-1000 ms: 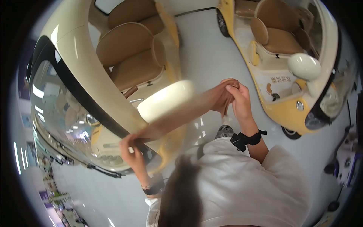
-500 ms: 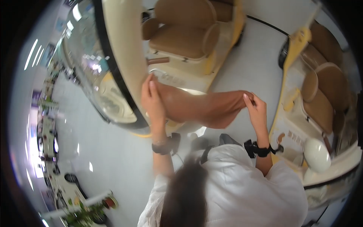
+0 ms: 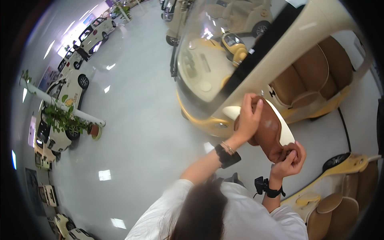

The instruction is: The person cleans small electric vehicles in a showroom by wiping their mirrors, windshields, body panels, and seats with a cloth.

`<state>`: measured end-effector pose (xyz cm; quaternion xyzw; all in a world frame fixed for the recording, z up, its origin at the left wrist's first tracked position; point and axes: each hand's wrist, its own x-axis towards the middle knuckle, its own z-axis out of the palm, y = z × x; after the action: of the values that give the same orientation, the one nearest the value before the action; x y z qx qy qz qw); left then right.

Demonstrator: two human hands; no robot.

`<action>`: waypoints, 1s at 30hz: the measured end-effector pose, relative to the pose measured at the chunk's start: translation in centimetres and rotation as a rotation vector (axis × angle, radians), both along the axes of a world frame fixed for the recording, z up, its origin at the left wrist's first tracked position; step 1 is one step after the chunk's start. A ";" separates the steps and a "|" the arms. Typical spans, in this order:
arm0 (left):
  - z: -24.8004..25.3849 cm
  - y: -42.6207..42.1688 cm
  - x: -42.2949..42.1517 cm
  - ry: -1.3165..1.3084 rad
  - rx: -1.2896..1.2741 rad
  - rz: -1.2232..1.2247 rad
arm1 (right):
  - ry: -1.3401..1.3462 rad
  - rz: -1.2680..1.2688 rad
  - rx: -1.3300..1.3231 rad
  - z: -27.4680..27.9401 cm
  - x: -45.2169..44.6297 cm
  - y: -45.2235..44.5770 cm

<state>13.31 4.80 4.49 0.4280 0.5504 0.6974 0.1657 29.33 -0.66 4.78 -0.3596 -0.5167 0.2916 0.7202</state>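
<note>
A reddish-brown cloth [image 3: 267,127] hangs between my two hands, folded and bunched. My left hand [image 3: 249,122] grips its upper end, fingers curled over the edge. At the lower end, my right hand [image 3: 289,161] is closed around a gathered part of the cloth. Just behind the cloth shows a smooth cream part [image 3: 285,130], perhaps a side mirror; the cloth covers much of it, and whether they touch I cannot tell. Beside my left hand rises the cream windscreen pillar [image 3: 260,76] of a small cart.
The cart's brown seat [image 3: 306,76] lies beyond the pillar. A second yellow-edged cart [image 3: 308,198] stands at lower right. A potted plant [image 3: 94,131] and a white pole [image 3: 76,115] are at left, with several parked vehicles behind. Grey floor [image 3: 140,132] lies between.
My view has swung left. The cloth, stretched wide between my hands before, is now bunched shorter, my hands closer together beside the cart's pillar.
</note>
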 end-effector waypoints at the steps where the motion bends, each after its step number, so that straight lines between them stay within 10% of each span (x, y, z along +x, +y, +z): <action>1: -0.4 -0.1 -0.5 -0.009 0.017 0.025 | -0.128 -0.095 0.096 -0.4 -1.1 0.2; 8: -7.3 -1.3 -8.3 0.600 -0.116 0.014 | -0.805 -0.455 0.497 -0.7 -7.9 0.3; 17: -9.6 -10.0 -21.6 0.644 -0.301 -0.471 | -0.936 -0.631 0.393 -2.9 -14.3 1.0; 30: -7.8 -17.5 -39.7 0.555 -0.341 -0.089 | -0.940 -0.309 0.370 -8.4 -36.6 8.4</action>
<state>-26.42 -12.66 -3.35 0.5914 0.6642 0.4440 0.1092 -7.25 7.71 -3.66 -0.3904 -0.7677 -0.1070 0.4968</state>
